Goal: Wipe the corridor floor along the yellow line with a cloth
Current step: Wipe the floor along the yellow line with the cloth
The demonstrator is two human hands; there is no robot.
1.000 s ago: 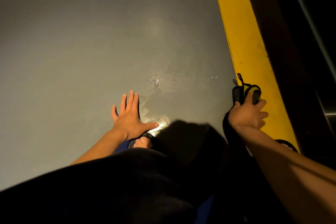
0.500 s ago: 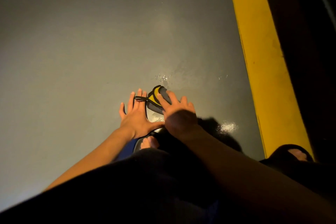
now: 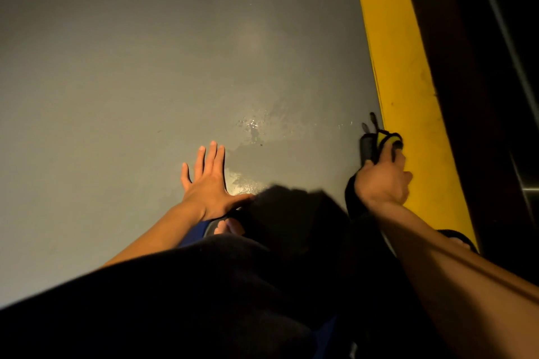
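Observation:
My right hand (image 3: 382, 178) presses a dark grey and yellow cloth (image 3: 372, 144) with a black loop onto the grey floor (image 3: 145, 67), right at the inner edge of the yellow line (image 3: 408, 81). The cloth sticks out beyond my fingers. My left hand (image 3: 208, 183) lies flat on the floor with its fingers spread, holding nothing. A wet, shiny patch (image 3: 256, 131) lies between the two hands.
A dark strip (image 3: 466, 67) runs along the far side of the yellow line. My dark-clothed knee (image 3: 204, 285) fills the lower frame. My bare toes in a sandal (image 3: 229, 227) show just behind the left hand, and my other sandal (image 3: 458, 237) rests on the yellow line.
My right hand swept the cloth from beside the left hand back to the right, up to the yellow line. The left hand stayed planted on the floor.

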